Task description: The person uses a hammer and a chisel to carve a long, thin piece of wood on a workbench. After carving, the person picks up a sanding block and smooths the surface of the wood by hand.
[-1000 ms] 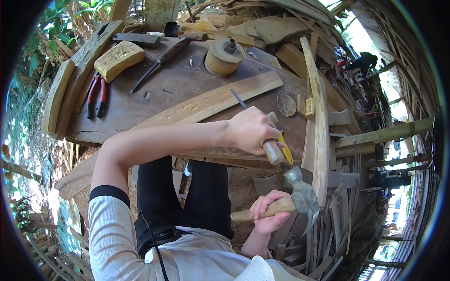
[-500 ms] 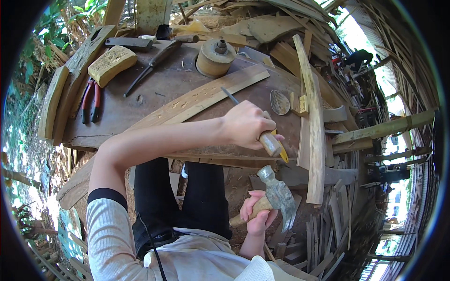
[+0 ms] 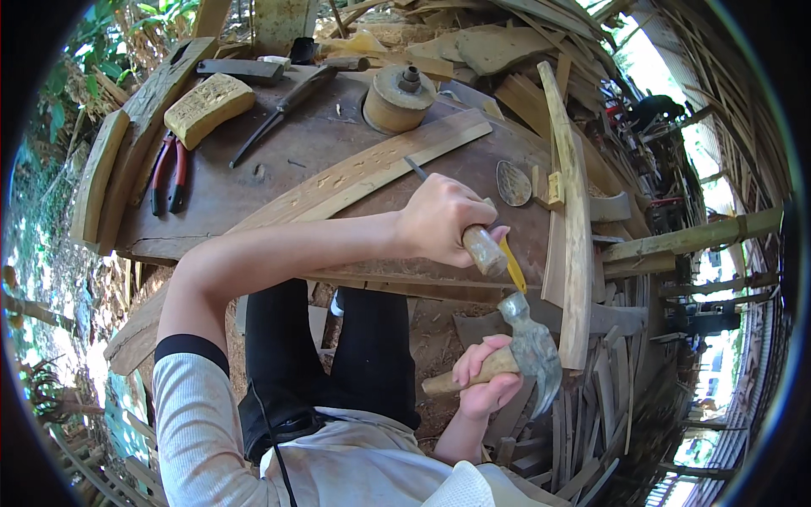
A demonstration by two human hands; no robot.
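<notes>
My left hand [image 3: 443, 215] is closed on the wooden handle of a chisel [image 3: 484, 252], its metal blade pointing up and left over a long pale plank [image 3: 355, 177] on the bench. A yellow strip-like item [image 3: 513, 266] shows beside this hand; whether I hold it is unclear. My right hand [image 3: 486, 380] grips the wooden shaft of a claw hammer [image 3: 536, 359], whose striking face is a little below the yellow item and the chisel handle's end. An oval metal piece [image 3: 514, 182] lies on the bench, up and right of my left hand.
The worn bench [image 3: 220, 194] holds red-handled pliers [image 3: 179, 173], a pale block [image 3: 207, 110], a long dark tool [image 3: 287, 110] and a cylindrical object [image 3: 395, 114]. An upright-lying timber [image 3: 570, 287] runs along the right, with a round pole [image 3: 693, 241] beyond and scrap wood around.
The hammer swung left, then back to the right. My left hand has shifted slightly left with the chisel still in its grip. The whole view has moved a little.
</notes>
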